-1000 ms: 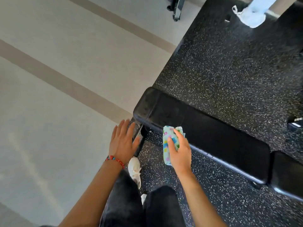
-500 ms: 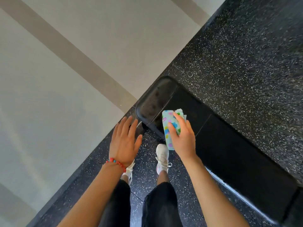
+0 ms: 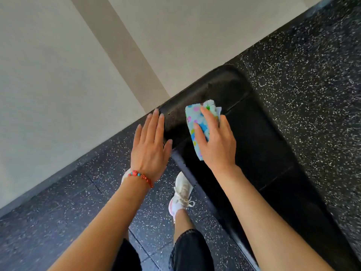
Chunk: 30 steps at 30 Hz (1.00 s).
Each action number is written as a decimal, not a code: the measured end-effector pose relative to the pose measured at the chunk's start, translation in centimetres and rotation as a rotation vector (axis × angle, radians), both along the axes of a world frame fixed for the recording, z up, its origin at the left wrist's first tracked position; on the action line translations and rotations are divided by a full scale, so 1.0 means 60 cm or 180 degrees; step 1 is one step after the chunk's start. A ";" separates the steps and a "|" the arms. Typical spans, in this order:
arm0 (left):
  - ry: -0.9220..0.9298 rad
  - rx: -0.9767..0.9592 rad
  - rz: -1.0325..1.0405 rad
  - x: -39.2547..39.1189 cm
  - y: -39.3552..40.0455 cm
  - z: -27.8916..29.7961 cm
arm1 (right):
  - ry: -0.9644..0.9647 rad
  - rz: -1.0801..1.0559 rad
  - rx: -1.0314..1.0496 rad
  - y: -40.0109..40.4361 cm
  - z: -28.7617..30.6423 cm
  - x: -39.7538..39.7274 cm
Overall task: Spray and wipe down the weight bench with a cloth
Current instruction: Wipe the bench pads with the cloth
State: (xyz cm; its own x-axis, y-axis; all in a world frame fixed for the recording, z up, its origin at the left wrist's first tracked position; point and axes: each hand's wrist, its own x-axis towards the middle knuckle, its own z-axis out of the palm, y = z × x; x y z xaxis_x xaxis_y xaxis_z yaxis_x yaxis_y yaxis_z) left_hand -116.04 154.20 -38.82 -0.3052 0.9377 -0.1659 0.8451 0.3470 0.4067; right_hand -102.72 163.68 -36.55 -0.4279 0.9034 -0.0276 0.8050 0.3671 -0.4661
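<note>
Counts: two hands, one cloth, one bench.
One left hand (image 3: 149, 151), one right hand (image 3: 214, 145), one patterned cloth (image 3: 196, 122), one black weight bench (image 3: 259, 145), one beaded bracelet (image 3: 141, 176), two white shoes visible.

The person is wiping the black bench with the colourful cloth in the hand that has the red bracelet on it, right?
Not quite. The head view shows the colourful cloth under the right hand, pressed on the black bench. The red bracelet is on the other wrist: the left hand holds nothing, its fingers spread at the end of the bench.
</note>
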 end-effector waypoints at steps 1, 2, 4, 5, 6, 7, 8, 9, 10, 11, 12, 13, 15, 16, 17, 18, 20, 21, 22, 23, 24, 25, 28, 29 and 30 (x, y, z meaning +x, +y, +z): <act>0.0042 0.0048 0.0060 0.005 -0.001 -0.008 | -0.0006 0.0028 0.0133 0.001 -0.008 0.001; 0.0087 0.0085 0.0116 0.010 -0.001 -0.013 | -0.0005 0.0075 0.0215 0.003 -0.013 0.003; 0.0132 0.0115 0.0187 0.016 -0.001 -0.016 | -0.0026 0.0224 0.0326 0.008 -0.015 0.006; 0.0142 0.0118 0.0208 0.018 -0.001 -0.017 | -0.0055 0.0330 0.0395 0.011 -0.013 0.008; 0.0163 0.0113 0.0225 0.019 -0.001 -0.017 | -0.0089 0.0445 0.0451 0.017 -0.012 0.009; 0.0188 0.0102 0.0238 0.018 0.000 -0.015 | -0.0122 0.0526 0.0497 0.026 -0.012 0.011; 0.0201 0.0089 0.0243 0.018 0.000 -0.014 | -0.0142 0.0515 0.0531 0.040 -0.011 0.013; 0.0199 0.0083 0.0245 0.017 0.001 -0.012 | -0.0143 0.0385 0.0546 0.057 -0.010 0.017; 0.0188 0.0080 0.0245 0.017 0.002 -0.011 | -0.0135 0.0158 0.0531 0.077 -0.008 0.021; 0.0176 0.0083 0.0245 0.017 0.001 -0.009 | -0.0131 -0.0100 0.0451 0.097 -0.006 0.025; 0.0163 0.0092 0.0250 0.017 0.002 -0.009 | -0.0146 -0.0332 0.0330 0.112 -0.005 0.027; 0.0150 0.0106 0.0262 0.019 0.002 -0.009 | -0.0177 -0.0518 0.0237 0.120 -0.005 0.028; 0.0128 0.0138 0.0293 0.021 0.003 -0.010 | -0.0184 -0.0654 0.0212 0.113 -0.006 0.019; 0.0130 0.0148 0.0302 0.022 0.003 -0.010 | -0.0120 -0.0547 0.0225 0.100 -0.006 0.009; 0.0135 0.0160 0.0298 0.022 0.002 -0.011 | -0.0041 -0.0329 0.0263 0.082 -0.007 -0.003; 0.0143 0.0172 0.0284 0.022 0.001 -0.012 | 0.0021 -0.0035 0.0329 0.060 -0.009 -0.014; 0.0182 0.0184 0.0261 0.020 -0.001 -0.014 | 0.0092 0.0567 0.0411 0.024 -0.012 -0.034; 0.0205 0.0179 0.0252 0.019 -0.003 -0.014 | 0.0096 0.0824 0.0411 0.017 -0.014 -0.039; 0.0218 0.0180 0.0243 0.019 -0.003 -0.014 | 0.0069 0.1028 0.0418 0.020 -0.014 -0.039; 0.0225 0.0188 0.0236 0.020 -0.002 -0.013 | 0.0023 0.1159 0.0473 0.032 -0.016 -0.034; 0.0231 0.0191 0.0236 0.021 -0.001 -0.011 | -0.0012 0.1170 0.0557 0.049 -0.017 -0.024; 0.0235 0.0177 0.0245 0.022 0.000 -0.009 | -0.0019 0.0997 0.0661 0.072 -0.017 -0.011; 0.0232 0.0090 0.0332 0.029 0.004 -0.004 | -0.0121 -0.0077 0.0439 0.144 -0.010 0.029; 0.0224 0.0073 0.0368 0.031 0.005 -0.003 | -0.0205 -0.0319 0.0303 0.155 -0.010 0.037; 0.0221 0.0068 0.0383 0.032 0.006 -0.001 | -0.0250 -0.0429 0.0268 0.157 -0.010 0.040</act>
